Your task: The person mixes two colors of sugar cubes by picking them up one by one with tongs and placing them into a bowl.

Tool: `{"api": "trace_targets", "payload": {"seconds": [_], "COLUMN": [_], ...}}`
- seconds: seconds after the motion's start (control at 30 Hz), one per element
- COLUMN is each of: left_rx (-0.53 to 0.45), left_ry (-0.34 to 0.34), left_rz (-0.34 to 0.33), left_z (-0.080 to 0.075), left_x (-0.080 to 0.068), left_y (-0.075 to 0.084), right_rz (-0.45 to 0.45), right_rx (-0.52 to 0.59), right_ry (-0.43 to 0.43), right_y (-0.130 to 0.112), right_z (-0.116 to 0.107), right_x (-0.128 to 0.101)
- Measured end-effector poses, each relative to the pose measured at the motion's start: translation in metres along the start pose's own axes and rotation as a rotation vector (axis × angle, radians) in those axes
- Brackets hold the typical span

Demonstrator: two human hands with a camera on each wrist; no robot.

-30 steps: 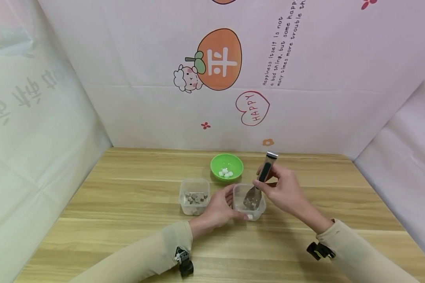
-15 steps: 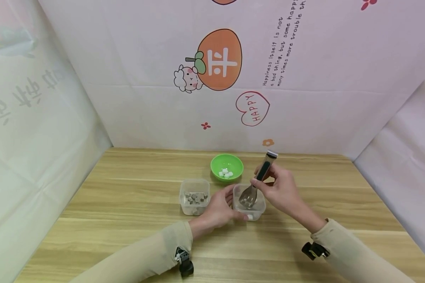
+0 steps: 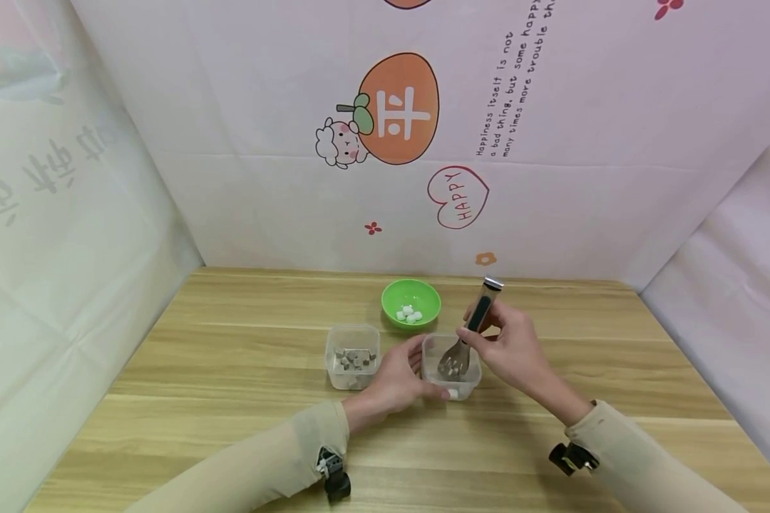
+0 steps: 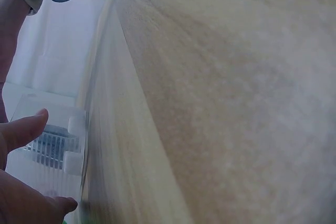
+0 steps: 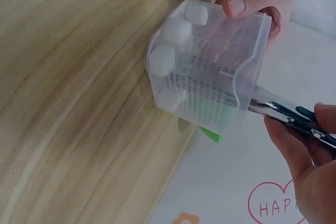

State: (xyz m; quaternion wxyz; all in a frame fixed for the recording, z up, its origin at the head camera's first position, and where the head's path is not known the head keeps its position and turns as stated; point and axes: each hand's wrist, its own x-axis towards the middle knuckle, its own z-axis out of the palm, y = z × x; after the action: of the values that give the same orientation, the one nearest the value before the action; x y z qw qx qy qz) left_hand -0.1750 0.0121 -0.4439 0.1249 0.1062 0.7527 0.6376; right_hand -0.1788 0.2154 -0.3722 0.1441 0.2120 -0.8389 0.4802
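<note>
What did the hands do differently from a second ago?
Very little. The right hand shifted the tongs a touch, with their tips kept down inside the clear container. The left hand stayed gripping that container. The green bowl and the other container did not move.

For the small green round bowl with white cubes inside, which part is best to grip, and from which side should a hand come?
Probably the rim of the green bowl, pinched from above on its far or left side. It stands upright and open with white cubes inside, and the clear plastic container and the tongs crowd its near right side.
</note>
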Motion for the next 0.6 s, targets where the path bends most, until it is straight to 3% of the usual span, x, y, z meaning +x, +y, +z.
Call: {"api": "trace_targets", "payload": {"seconds": [0.17, 0.37, 0.6], "left_rx": [0.000, 0.015, 0.004], "left_ry": [0.002, 0.011, 0.007], "left_rz": [-0.001, -0.007, -0.013], "left_z": [0.000, 0.001, 0.001], "left_x": [0.001, 0.001, 0.001], "left_y": [-0.002, -0.002, 0.000], "right_rz": [0.016, 0.002, 0.098], "right_rx": [-0.017, -0.010, 0.022], "right_ry": [0.013, 0.098, 0.141], "right_y": [-0.001, -0.001, -0.009], "right_z": [0.000, -0.005, -0.018], "right_x": [0.000, 0.006, 0.014]}}
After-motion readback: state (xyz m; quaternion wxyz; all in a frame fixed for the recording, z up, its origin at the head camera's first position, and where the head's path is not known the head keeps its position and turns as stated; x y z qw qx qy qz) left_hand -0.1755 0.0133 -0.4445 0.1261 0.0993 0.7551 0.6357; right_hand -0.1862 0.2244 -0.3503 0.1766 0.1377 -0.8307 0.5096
